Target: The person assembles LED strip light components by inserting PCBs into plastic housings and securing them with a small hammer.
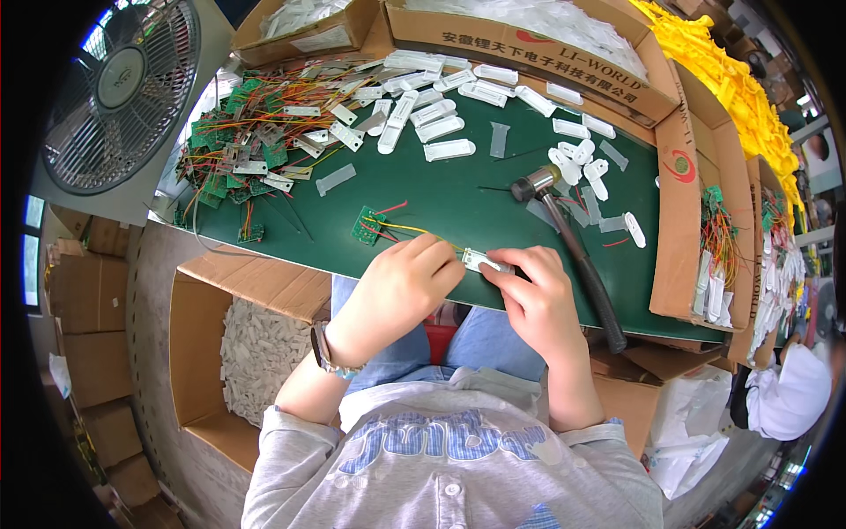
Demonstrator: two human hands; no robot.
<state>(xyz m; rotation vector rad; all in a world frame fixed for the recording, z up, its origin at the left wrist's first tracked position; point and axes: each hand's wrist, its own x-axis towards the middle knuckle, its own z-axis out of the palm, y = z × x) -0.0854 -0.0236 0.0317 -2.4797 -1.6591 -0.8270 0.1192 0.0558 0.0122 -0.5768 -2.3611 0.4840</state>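
Observation:
At the table's near edge, my right hand [536, 291] pinches a small white plate [476, 259] between thumb and finger. My left hand [407, 280] is closed beside the plate's left end, its fingertips pressed together at the wires; they hide what exactly they grip. Yellow wire [414, 227] runs from there to a green circuit board [367, 227] lying just beyond my left hand. Red wires also come off that board. A hammer [577, 251] with a black handle lies right of my right hand, its head pointing away from me.
Tangled wired boards [229, 141] heap at the left. White plastic shells [434, 115] lie at the back, with more shells [582, 159] near the hammer. Cartons [683, 203] line the right and far edges. A fan [119, 84] stands left; an open box [194, 353] sits below.

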